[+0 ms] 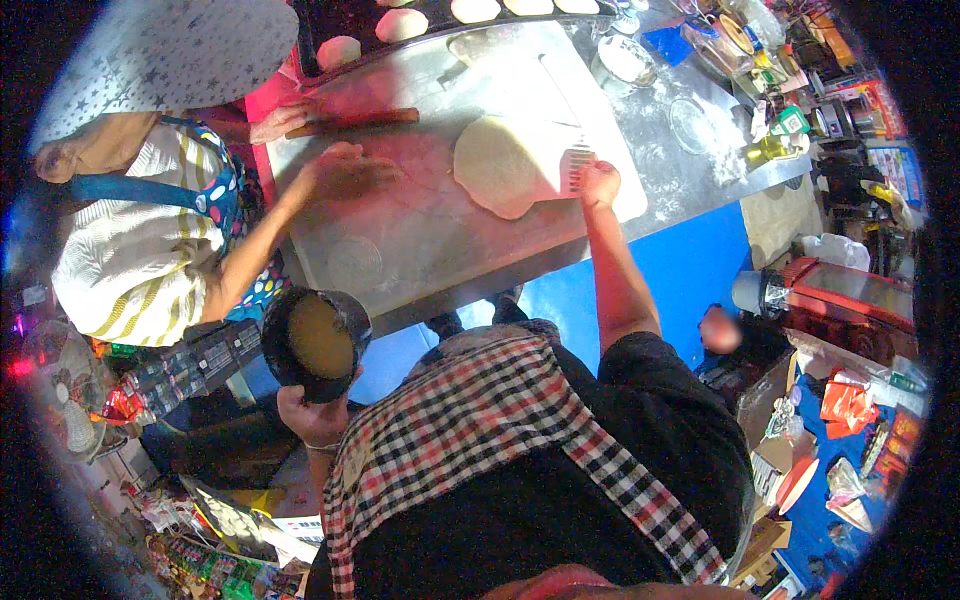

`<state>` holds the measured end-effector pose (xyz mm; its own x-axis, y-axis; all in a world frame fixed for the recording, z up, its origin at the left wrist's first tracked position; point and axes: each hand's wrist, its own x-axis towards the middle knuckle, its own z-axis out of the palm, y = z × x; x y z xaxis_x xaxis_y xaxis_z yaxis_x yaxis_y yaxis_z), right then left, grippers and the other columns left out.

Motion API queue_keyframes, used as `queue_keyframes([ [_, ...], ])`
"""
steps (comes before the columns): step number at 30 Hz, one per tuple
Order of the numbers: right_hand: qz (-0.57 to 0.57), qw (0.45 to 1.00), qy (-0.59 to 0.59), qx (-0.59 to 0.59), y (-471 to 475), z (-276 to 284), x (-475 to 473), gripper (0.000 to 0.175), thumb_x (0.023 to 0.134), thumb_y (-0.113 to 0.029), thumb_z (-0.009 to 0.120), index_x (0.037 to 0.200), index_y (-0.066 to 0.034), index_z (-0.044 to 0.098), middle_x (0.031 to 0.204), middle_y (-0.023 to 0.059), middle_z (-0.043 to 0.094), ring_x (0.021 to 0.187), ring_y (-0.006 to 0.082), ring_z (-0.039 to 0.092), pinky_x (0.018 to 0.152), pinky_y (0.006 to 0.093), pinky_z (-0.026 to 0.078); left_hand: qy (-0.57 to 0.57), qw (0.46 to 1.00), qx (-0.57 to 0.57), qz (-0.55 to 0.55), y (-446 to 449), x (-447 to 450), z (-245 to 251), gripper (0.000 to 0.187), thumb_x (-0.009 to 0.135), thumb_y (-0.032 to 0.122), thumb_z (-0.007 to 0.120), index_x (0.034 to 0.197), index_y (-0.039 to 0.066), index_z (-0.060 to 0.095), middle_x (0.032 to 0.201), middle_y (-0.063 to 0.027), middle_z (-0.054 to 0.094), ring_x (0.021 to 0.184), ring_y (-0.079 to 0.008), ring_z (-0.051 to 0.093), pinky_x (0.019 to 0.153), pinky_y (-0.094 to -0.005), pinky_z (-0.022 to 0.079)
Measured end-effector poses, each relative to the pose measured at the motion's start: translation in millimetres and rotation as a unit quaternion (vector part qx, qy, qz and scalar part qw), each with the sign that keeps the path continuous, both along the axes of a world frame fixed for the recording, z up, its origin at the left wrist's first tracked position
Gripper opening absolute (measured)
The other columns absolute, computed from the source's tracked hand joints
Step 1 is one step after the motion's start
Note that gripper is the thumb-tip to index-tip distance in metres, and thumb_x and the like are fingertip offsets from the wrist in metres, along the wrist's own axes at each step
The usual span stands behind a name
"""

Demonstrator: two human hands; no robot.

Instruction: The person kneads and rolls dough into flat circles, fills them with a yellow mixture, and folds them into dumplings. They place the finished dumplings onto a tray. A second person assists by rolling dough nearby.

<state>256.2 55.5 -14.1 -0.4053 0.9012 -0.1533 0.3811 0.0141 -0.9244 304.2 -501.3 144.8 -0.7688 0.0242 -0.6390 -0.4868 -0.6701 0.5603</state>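
Note:
My left hand (pixel 311 416) is low at the left and grips a dark bowl (pixel 274 330) with a tan liquid (pixel 321 341) inside. The bowl is off the worktop, near my apron. My right hand (pixel 601 184) reaches over the near right part of a pale board and is closed on a small striped, comb-like tool (pixel 579 166); whether it is a brush or a scraper I cannot tell. Left of that tool, a flat rolled sheet of dough (pixel 499 169) lies on the board (pixel 420 225). Strong light washes out its far right side.
A co-worker stands at the left, one hand (pixel 281 122) at a wooden rolling pin (pixel 360 121), the other (pixel 352 172) over the board. Several dough rounds (pixel 401 25) sit on a dark tray (pixel 360 19) beyond. A flour container (pixel 624 61) and an oil bottle (pixel 776 148) stand right.

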Motion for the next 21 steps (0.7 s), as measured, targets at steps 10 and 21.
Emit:
queue_keyframes([
  [10,0.114,0.975,0.152,-0.12,-8,17,-25,0.006,0.077,0.005,0.06,0.082,0.0047,0.063,0.068,0.0126,0.064,0.054,0.0207,0.063,0.047,0.0324,0.051,0.032,0.997,0.065,-0.025,-10,-3,-4,0.074,0.065,0.027,0.062,0.137,0.017,0.047,0.136,-0.0156,0.049,0.119,-0.0474,0.051,0.089,-0.0719,0.048],
  [21,0.141,0.903,0.0,0.405,-39,46,-12,0.013,0.085,-0.002,0.057,0.097,-0.0003,0.063,0.078,0.0138,0.069,0.064,0.0289,0.068,0.056,0.0402,0.054,0.114,0.986,-0.117,-0.035,-20,8,-22,0.052,0.067,0.025,0.061,0.117,0.011,0.056,0.134,-0.0155,0.05,0.115,-0.0464,0.054,0.089,-0.071,0.049],
])
